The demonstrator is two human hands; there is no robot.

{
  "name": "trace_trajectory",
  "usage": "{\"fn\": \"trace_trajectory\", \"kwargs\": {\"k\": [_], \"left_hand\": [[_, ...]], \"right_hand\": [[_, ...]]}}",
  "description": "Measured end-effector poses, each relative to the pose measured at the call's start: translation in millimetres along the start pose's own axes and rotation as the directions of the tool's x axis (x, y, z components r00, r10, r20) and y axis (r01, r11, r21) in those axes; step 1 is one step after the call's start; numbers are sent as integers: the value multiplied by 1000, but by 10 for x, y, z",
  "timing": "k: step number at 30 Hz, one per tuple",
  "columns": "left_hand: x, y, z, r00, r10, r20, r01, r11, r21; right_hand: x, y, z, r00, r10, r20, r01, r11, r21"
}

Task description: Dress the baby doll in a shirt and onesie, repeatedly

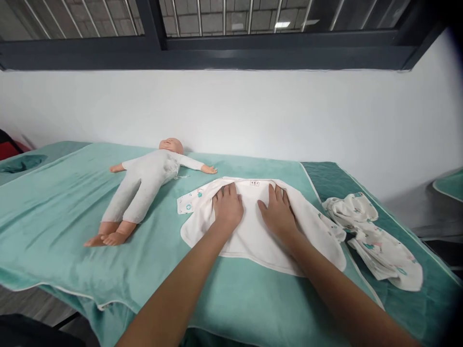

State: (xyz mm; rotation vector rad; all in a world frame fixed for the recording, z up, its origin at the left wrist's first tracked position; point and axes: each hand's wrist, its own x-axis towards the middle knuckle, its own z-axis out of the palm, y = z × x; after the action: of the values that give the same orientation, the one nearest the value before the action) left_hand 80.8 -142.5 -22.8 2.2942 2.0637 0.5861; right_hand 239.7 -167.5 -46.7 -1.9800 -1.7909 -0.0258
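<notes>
A white baby garment (pixel 253 236) lies spread flat on the teal blanket (pixel 58 212), its collar label toward the wall. My left hand (pixel 227 206) rests palm down on its left half, fingers stretched flat. My right hand (pixel 279 213) lies palm down on its right half, fingers also flat. Neither hand holds anything. A baby doll (pixel 144 185) in a grey one-piece lies on its back to the left of the garment, arms out, head toward the wall.
A crumpled white patterned cloth (pixel 372 231) lies to the right on a darker teal cover (pixel 325 180). A white wall (pixel 289 115) runs behind the table under a barred window. The blanket's front edge hangs near me.
</notes>
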Motion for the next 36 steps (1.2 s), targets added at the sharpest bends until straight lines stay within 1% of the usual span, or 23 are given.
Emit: {"fn": "trace_trajectory", "kwargs": {"k": [5,9,13,17,20,24,30,36], "left_hand": [[330,-36,74,1000,14,10,-14,999,43],[535,-106,172,999,3,49,-6,999,47],[634,-173,272,995,30,93,-32,999,21],[669,-184,300,993,23,119,-27,999,30],[637,-165,284,992,20,127,-26,999,46],[487,-139,256,992,33,126,-41,997,66],[178,-140,217,990,34,137,-47,995,90],[-3,-148,143,987,25,162,-39,996,80]], "right_hand": [[360,41,57,998,-55,-19,54,997,-47],[609,48,192,999,-53,8,53,998,-43],[698,53,304,998,7,69,-4,999,-38],[709,46,309,991,18,136,-10,998,-60],[701,25,283,984,7,176,6,997,-73],[625,-5,230,975,20,219,-4,997,-74],[371,-26,130,967,13,256,7,997,-79],[113,-21,69,969,-23,245,52,992,-112]]}}
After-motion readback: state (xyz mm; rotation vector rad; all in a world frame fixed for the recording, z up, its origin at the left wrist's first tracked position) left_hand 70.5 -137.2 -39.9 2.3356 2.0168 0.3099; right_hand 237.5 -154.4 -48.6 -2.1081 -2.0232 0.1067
